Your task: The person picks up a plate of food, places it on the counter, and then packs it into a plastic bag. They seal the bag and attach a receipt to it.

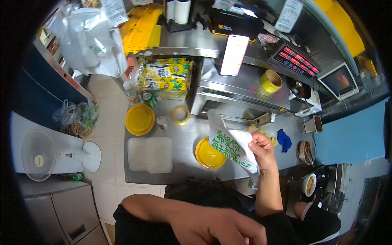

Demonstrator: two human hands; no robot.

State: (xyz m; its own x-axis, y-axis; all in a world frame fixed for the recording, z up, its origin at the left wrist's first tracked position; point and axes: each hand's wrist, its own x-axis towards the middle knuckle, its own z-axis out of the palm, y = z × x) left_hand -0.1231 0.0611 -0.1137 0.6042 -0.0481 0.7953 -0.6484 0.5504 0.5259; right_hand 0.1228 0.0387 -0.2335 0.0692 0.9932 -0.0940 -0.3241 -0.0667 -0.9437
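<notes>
My right hand (263, 150) grips the edge of a white plastic bag (234, 150) that bears green writing. The bag hangs flattened over the steel worktable (183, 153) and hides the right part of a round yellow-lidded container (206, 157). My left hand (220, 225) is low in front of my body, reaching across to the right. The picture's bottom edge cuts off its fingers, so whether it holds anything is hidden. On the table's left stand two translucent rectangular containers (150, 154) side by side and another round yellow lid (140, 119).
A tape roll (180, 115) and a shaker (161, 122) stand mid-table, near a green can (148, 99) and packaged yellow sachets (165, 72). Behind is a steel appliance (242, 92) with a phone (235, 55) above. A blue cloth (284, 141) lies right; another person's arm (301, 209) shows lower right.
</notes>
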